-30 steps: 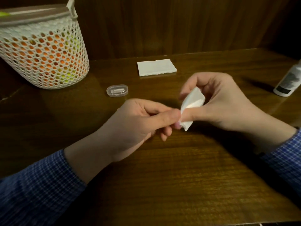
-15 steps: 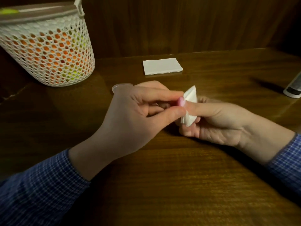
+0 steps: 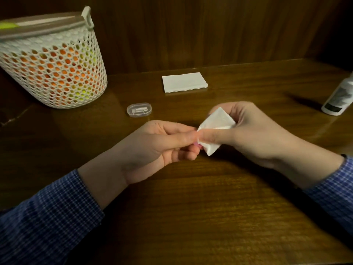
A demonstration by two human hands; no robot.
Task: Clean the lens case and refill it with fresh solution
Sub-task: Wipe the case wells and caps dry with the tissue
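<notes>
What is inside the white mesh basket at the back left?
Through the holes of the basket, orange and yellow-green contents show; what they are cannot be told. A lid covers its top, hiding the rest.

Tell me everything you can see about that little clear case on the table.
The clear plastic case is a small, flat oval with rounded ends, see-through, with pale whitish pieces inside that are too small to identify. It lies flat and looks closed on the wooden table, between the mesh basket and the hands. Nothing touches it.

Glossy dark wooden table [image 3: 191, 207] with visible grain; white perforated plastic basket [image 3: 55, 73]; clear, shiny plastic case [image 3: 139, 109]; matt white folded paper tissue [image 3: 214, 127]; checked blue cloth sleeves [image 3: 47, 217]; smooth white plastic bottle [image 3: 340, 98].
</notes>
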